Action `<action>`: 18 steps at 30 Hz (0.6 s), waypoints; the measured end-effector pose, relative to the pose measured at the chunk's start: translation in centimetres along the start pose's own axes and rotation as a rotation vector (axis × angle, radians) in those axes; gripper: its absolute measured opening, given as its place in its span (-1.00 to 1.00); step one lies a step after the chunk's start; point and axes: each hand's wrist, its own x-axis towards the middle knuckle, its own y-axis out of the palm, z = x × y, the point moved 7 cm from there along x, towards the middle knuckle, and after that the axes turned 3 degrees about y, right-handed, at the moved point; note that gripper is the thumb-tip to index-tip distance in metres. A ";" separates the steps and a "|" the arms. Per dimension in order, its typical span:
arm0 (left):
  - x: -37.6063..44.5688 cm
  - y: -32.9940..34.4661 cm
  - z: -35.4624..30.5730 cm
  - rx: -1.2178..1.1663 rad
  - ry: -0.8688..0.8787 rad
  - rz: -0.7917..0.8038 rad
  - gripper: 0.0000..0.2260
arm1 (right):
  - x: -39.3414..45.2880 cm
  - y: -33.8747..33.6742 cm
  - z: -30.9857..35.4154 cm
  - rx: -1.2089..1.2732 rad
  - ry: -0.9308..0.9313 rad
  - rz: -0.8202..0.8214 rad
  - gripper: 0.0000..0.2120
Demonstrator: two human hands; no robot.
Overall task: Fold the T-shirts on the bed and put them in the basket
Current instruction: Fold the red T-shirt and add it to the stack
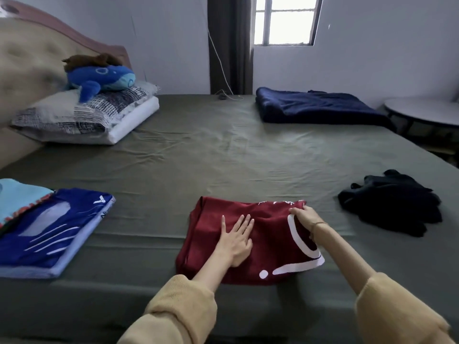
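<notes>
Maroon T-shirt [248, 242]: your left hand [236, 242] is pressing flat-fingered at its centre, your right hand [301, 214] is pinching its far-right corner, risking the fold slipping open.

pillows [82, 117], blue plush whale [104, 79], navy blanket [318, 108]

- A home bedroom: the hands work over a wide bed [223, 150] in a green sheet.
- Far left of the hands, a padded headboard [29, 60], stacked pillows [82, 117], a plush whale [101, 78].
- Beyond them, a curtained window [285, 19].
</notes>
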 end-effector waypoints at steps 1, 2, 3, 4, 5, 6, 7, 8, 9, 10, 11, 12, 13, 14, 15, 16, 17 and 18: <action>-0.3 -0.5 0.6 -0.067 -0.023 -0.028 -0.51 | -0.1 0.7 1.0 0.003 -0.009 0.028 -0.63; -0.6 -1.0 1.6 -0.163 -0.048 -0.082 -0.53 | -0.4 1.7 2.2 -0.011 -0.016 0.054 -0.55; -1.0 -1.6 2.7 -0.265 -0.073 -0.164 -0.56 | -0.6 2.6 3.3 -0.051 -0.018 0.071 -0.45; -1.3 -2.0 4.0 -0.347 -0.111 -0.258 -0.59 | -0.8 3.7 4.1 -0.106 -0.027 0.084 -0.41; -1.8 -2.5 5.6 -0.409 -0.163 -0.350 -0.65 | -0.8 5.1 4.9 -0.159 -0.041 0.103 -0.44; -2.2 -2.8 7.0 -0.488 -0.228 -0.421 -0.70 | -1.1 6.5 5.6 -0.191 -0.061 0.115 -0.53; -2.5 -2.8 8.7 -0.628 -0.309 -0.467 -0.74 | -1.4 7.9 6.2 -0.215 -0.074 0.118 -0.66; -2.8 -2.6 10.1 -0.818 -0.390 -0.469 -0.76 | -1.6 9.4 6.6 -0.237 -0.084 0.120 -0.77; -3.0 -2.4 11.3 -0.998 -0.450 -0.447 -0.75 | -1.9 11.0 7.1 -0.261 -0.090 0.131 -0.79; -3.2 -2.0 12.1 -1.148 -0.486 -0.403 -0.75 | -2.2 12.4 7.3 -0.289 -0.098 0.137 -0.74; -3.4 -1.6 12.9 -1.261 -0.517 -0.351 -0.75 | -2.5 13.7 7.6 -0.325 -0.092 0.142 -0.63; -3.7 -1.2 13.5 -1.350 -0.533 -0.297 -0.74 | -2.8 15.1 7.8 -0.346 -0.083 0.150 -0.55; -4.0 -1.1 13.7 -1.422 -0.540 -0.243 -0.71 | -3.2 16.2 8.0 -0.346 -0.077 0.158 -0.51; -4.3 -0.8 14.0 -1.491 -0.545 -0.197 -0.67 | -3.3 17.3 8.0 -0.341 -0.074 0.166 -0.50; -4.6 -0.6 14.4 -1.524 -0.555 -0.173 -0.64 | -3.5 18.5 8.1 -0.342 -0.071 0.182 -0.51; -4.7 -0.1 14.6 -1.547 -0.566 -0.151 -0.62 | -3.7 19.3 7.9 -0.346 -0.070 0.206 -0.58; -4.9 0.2 15.0 -1.552 -0.584 -0.144 -0.61 | -4.3 20.2 7.9 -0.356 -0.083 0.242 -0.69; -5.1 0.4 15.0 -1.560 -0.598 -0.135 -0.59 | -4.7 20.9 7.7 -0.357 -0.088 0.271 -0.79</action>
